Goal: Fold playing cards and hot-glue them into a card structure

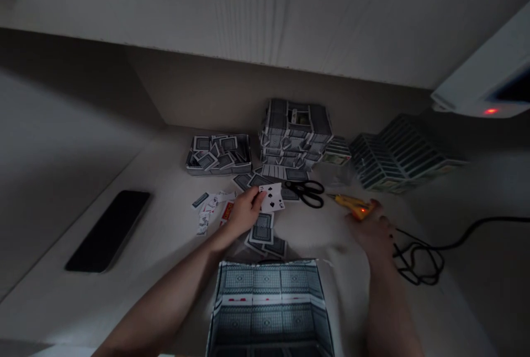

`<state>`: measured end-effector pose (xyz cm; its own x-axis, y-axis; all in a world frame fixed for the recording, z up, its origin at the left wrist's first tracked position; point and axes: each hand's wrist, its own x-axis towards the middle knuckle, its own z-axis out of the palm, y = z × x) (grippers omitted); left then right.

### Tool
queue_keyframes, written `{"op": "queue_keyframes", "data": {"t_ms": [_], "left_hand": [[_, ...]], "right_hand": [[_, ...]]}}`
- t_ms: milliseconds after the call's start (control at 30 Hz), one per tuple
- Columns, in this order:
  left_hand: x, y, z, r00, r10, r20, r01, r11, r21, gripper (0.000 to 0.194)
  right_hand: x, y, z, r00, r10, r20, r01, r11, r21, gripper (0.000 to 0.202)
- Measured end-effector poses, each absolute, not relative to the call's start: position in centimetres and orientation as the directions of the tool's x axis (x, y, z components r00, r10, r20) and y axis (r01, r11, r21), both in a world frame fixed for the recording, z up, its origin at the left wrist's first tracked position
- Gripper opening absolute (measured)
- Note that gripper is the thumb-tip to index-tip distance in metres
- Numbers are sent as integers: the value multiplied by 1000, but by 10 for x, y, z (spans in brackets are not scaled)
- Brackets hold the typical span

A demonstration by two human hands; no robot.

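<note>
My left hand pinches a white playing card with black spades, its face turned up. Below that card lie several patterned card backs. On the right, my right hand is closed around a yellow glue gun; its nozzle points left and a small red light glows on it. Between the hands rest black-handled scissors. Close to my body stands a box-like piece made of playing cards, cut off by the lower edge of the view.
At the back are a tray of loose cards, a tall card structure and stacked card packs. Card scraps and a black phone lie left. A black cable coils at right. An overhead panel hangs above.
</note>
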<state>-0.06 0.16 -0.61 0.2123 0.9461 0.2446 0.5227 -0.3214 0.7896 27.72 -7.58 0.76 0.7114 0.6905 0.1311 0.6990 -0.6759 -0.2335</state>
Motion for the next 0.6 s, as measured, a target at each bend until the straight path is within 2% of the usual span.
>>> {"op": "queue_keyframes", "data": {"t_ms": [133, 200, 233, 300, 333, 400, 500, 600], "left_hand": [[0, 1, -7, 195, 955, 225, 496, -294, 817, 26], [1, 1, -7, 168, 965, 200, 414, -253, 874, 25], [1, 1, -6, 147, 972, 183, 340, -224, 913, 25], [-1, 2, -3, 94, 985, 144, 152, -157, 976, 26], [-4, 2, -1, 61, 990, 125, 58, -128, 990, 26], [-11, 5, 5, -18, 996, 90, -90, -91, 992, 28], [-28, 11, 13, -142, 989, 42, -208, -72, 976, 31], [-46, 20, 15, -296, 952, 78, -237, -152, 960, 30]], "right_hand": [[276, -73, 13, 688, 667, 286, 724, -659, -205, 81], [270, -65, 18, 604, 729, 321, 794, -513, -328, 76], [264, -60, 21, 532, 788, 311, 818, -383, -430, 68], [245, -47, 26, 346, 910, 230, 757, -125, -641, 46], [233, -40, 28, 229, 954, 195, 724, -33, -689, 34], [203, -25, 31, -32, 985, 169, 664, 147, -733, 19], [159, -5, 35, -368, 912, 182, 575, 377, -726, 14], [123, 14, 35, -539, 823, 177, 508, 485, -712, 13]]}}
